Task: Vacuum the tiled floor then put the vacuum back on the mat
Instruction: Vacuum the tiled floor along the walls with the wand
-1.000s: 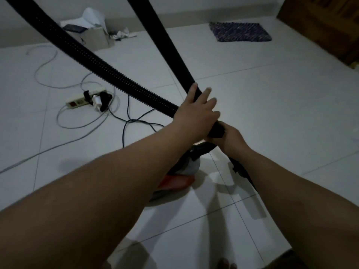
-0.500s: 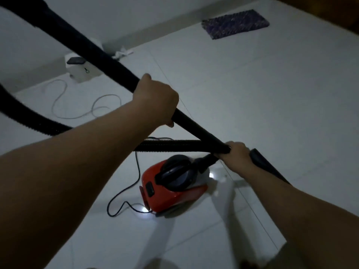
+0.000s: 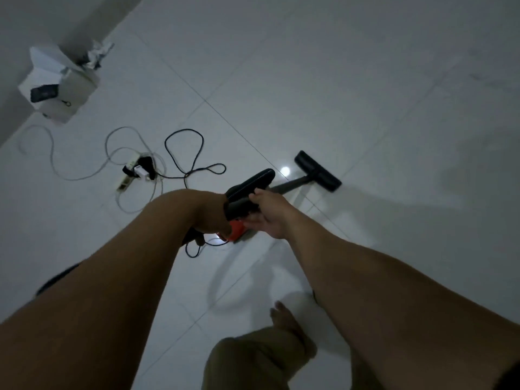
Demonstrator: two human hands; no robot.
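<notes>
The vacuum's black floor head (image 3: 318,171) rests flat on the white tiled floor (image 3: 365,94), with the wand (image 3: 292,185) running back toward my hands. My right hand (image 3: 268,218) is closed around the black grip where the ribbed hose (image 3: 253,181) joins the wand. My left hand (image 3: 213,220) curls over the same black hose end just to the left; its fingers are hidden. Only a corner of the red vacuum body (image 3: 236,233) shows beneath both hands. The mat is out of view.
A power strip (image 3: 130,173) with plugs lies to the left among looping white and black cords (image 3: 183,147). A white box (image 3: 56,88) with papers sits by the wall at far left. My bare foot (image 3: 287,325) and trouser leg are at the bottom.
The wand has come down from overhead and its head now lies on the floor. My left hand slid from the wand down beside my right hand. The view tilted downward.
</notes>
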